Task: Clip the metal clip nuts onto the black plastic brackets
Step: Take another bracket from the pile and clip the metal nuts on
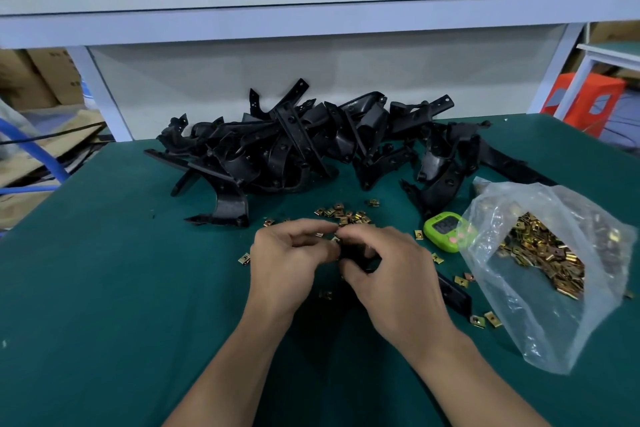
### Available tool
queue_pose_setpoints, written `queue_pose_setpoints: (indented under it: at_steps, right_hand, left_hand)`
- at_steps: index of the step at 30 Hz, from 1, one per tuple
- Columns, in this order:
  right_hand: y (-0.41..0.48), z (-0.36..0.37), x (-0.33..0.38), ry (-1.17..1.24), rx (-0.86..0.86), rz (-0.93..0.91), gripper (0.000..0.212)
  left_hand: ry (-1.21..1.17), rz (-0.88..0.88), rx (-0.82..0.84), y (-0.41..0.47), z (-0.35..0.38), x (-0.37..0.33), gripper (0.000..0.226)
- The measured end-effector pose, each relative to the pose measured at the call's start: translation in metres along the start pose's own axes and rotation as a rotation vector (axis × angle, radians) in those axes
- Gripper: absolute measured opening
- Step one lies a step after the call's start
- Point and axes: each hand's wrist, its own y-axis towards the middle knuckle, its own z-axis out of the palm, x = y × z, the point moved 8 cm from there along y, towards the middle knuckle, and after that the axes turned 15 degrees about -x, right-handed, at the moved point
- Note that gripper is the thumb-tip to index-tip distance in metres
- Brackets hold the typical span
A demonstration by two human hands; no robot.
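My two hands meet over the green table. My right hand [388,274] grips a black plastic bracket [453,293], whose far end sticks out to the right below my wrist. My left hand [287,263] pinches a small brass-coloured clip nut [335,239] at the bracket's near end, right against my right fingertips. Most of the bracket is hidden under my hands. A big pile of black brackets [304,146] lies at the back of the table. Loose clip nuts [346,215] are scattered just beyond my hands.
A clear plastic bag [540,253] full of clip nuts lies at the right. A small green timer [445,230] sits beside it. More loose nuts lie near the bag and left of my hand. A white shelf frame [311,28] rises behind the table.
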Motion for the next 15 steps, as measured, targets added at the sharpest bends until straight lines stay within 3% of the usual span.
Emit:
queue_pose_setpoints:
  at_steps: [5,15]
  right_hand:
    - [-0.0005,0.0000,0.0010,0.079,0.006,0.012,0.034]
    - [0.0017,-0.0057,-0.0010,-0.029,-0.058,0.017,0.019]
  left_hand:
    - [-0.036,0.010,0.038,-0.0019,0.0038,-0.0036,0.030]
    - [-0.061,-0.076,0.004,-0.0023,0.0039,0.0003,0.034]
